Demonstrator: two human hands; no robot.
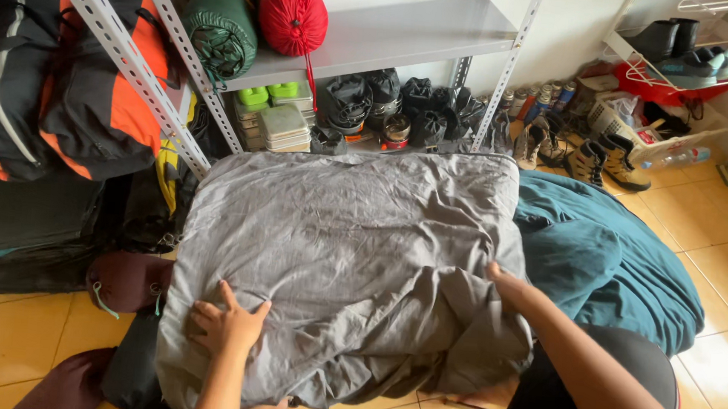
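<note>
Left hand [227,325] flat, fingers spread on grey bag [343,254]; right hand [508,285] grips its fold. Shelf [393,31] beyond; tiled floor [720,246] right.

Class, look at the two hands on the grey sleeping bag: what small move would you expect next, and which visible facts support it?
Probably a press and roll forward. The left hand lies flat with spread fingers on the grey sleeping bag, and the right hand presses its right edge. The near end is bunched and puffy, while the far part lies flat, so pushing air out looks likely.
</note>
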